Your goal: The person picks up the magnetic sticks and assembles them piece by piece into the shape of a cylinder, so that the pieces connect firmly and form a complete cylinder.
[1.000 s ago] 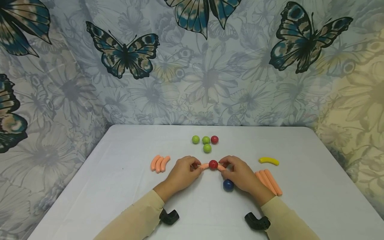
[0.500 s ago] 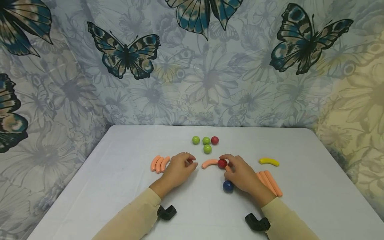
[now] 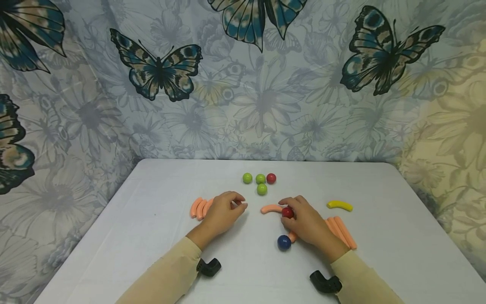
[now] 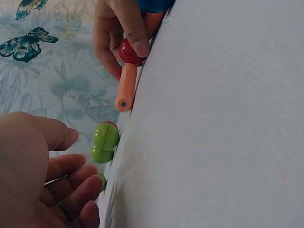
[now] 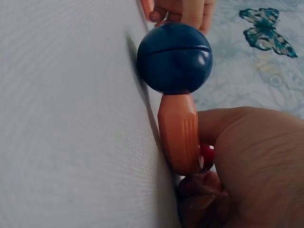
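My right hand (image 3: 306, 223) pinches a red ball (image 3: 287, 212) between thumb and fingers, low over the table. A curved orange stick (image 3: 271, 208) extends left from that ball; the left wrist view shows a hole in the stick's near end (image 4: 124, 104). Under the same hand, a second orange stick (image 5: 178, 135) lies end-on against a blue ball (image 3: 284, 242), partly hidden from the head view. My left hand (image 3: 222, 213) hovers with loosely bent fingers and holds nothing. It partly covers three short curved orange pieces (image 3: 196, 207).
Several balls, green (image 3: 262, 189) and red (image 3: 271, 178), sit at the back middle of the white table (image 3: 159, 253). Right of my right hand lie three straight orange sticks (image 3: 343, 232) and a yellow curved piece (image 3: 339, 205). Patterned cloth (image 3: 265, 109) hangs behind.
My left hand has let go of the curved stick and drawn left. The red ball has shifted right with my right hand, which now pinches it. The second orange stick now lies by the blue ball.
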`<state>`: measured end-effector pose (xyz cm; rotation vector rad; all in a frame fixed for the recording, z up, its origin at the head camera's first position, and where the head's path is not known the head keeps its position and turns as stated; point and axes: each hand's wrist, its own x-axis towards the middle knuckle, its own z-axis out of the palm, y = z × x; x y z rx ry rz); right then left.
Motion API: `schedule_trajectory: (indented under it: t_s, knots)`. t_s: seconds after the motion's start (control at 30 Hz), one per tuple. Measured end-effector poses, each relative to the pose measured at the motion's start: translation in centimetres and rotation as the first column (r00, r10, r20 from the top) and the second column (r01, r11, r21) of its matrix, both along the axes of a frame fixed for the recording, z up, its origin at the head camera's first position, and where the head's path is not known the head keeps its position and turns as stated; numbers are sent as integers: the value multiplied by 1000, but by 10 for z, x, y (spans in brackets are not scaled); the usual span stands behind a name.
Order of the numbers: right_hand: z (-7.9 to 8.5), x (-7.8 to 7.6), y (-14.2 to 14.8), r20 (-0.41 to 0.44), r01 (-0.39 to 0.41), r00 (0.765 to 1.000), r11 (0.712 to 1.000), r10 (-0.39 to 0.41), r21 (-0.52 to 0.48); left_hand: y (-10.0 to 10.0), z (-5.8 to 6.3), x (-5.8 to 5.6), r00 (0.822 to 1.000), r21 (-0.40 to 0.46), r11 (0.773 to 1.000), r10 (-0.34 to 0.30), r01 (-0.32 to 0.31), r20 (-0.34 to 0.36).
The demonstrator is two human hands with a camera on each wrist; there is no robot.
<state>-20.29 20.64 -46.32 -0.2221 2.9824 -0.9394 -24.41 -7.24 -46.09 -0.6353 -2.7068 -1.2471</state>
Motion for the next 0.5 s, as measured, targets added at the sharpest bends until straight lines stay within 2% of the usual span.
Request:
schedule_trajectory:
  t_s: [0.23,0.4,0.5]
  knots:
    - [-1,0,0,7,35,999,999,-35,-31,-2,-1,-2,1000,38,999,-12,13,-8]
    - [-1,1,-1,8,50,999,998,-50,-38,-1,0,-8,998,89,996,3,-8,55]
    - [1,1,0,-1,57,998,998,-57,-37,4,4,-15,995,135,991,-10,-4,101]
